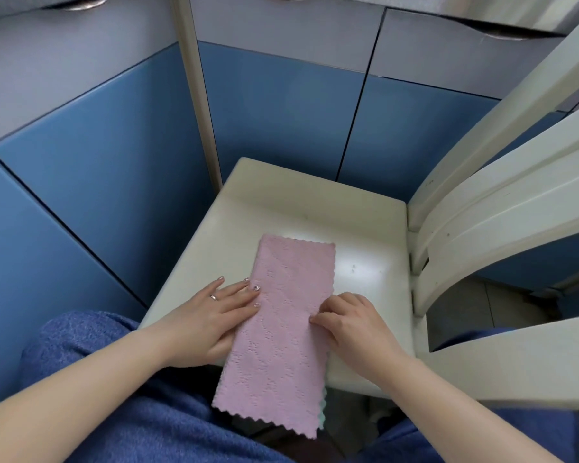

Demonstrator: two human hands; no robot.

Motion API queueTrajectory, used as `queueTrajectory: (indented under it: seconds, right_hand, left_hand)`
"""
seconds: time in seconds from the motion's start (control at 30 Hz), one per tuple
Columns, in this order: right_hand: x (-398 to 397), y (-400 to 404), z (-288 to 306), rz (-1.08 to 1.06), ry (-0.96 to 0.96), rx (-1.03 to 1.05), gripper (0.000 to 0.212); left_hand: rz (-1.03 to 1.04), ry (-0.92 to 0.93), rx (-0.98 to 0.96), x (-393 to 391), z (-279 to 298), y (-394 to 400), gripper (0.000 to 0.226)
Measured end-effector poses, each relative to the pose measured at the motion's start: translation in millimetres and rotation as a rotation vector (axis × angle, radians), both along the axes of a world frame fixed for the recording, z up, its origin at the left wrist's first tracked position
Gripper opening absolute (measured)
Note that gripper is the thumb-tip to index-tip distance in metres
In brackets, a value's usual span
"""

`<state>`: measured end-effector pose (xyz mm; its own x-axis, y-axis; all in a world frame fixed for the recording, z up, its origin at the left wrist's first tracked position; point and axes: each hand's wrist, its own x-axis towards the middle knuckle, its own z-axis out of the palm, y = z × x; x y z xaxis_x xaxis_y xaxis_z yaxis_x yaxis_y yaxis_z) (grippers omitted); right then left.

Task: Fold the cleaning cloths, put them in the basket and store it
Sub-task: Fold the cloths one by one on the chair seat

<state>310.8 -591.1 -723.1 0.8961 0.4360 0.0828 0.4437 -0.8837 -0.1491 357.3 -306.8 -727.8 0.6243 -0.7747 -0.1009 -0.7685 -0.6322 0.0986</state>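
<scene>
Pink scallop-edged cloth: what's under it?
The pink scallop-edged cloth lies on a cream chair seat, overhanging its near edge. A pale green sliver peeks out beneath; the rest is covered.

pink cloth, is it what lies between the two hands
Yes: in the head view the pink cloth spans the gap between the left hand and the right hand.

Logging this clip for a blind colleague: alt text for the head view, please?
A pink cleaning cloth, folded long, overhangs a cream chair seat. The left hand lies flat on its edge; the right hand pinches the opposite edge.

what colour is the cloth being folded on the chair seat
Pink, with a zigzag-cut edge; the cloth shows only in the head view.
</scene>
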Motion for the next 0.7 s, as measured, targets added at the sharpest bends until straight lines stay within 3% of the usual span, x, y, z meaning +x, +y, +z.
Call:
queueTrajectory:
  seconds: [0.13, 0.27, 0.43, 0.5, 0.57, 0.7]
  right_hand:
    - [-31, -12, -7, 0.121, 0.1, -0.017, 0.051]
    - [-45, -18, -12, 0.129, 0.289, -0.048, 0.071]
    - [-48, -11, -11, 0.123, 0.115, -0.114, 0.069]
    - [-50, -9, -13, 0.115, 0.007, 0.004, 0.05]
    - [-46, -6, -10, 0.081, -0.063, 0.091, 0.034]
    - [-33, 2, 4, -0.274, 0.268, 0.404, 0.039]
  left_hand:
    - [-0.138, -0.083, 0.047, -13, -4, 9, 0.063]
    - [-0.146, -0.121, 0.09, -21, -13, 4, 0.072]
    - [-0.132, -0.146, 0.06, -24, -11, 1, 0.067]
    - [-0.089, -0.104, -0.021, -24, -10, 2, 0.054]
    - [0.028, 0.068, -0.18, -19, -8, 0, 0.047]
    - [0.344, 0.326, -0.51, -12, -1, -12, 0.03]
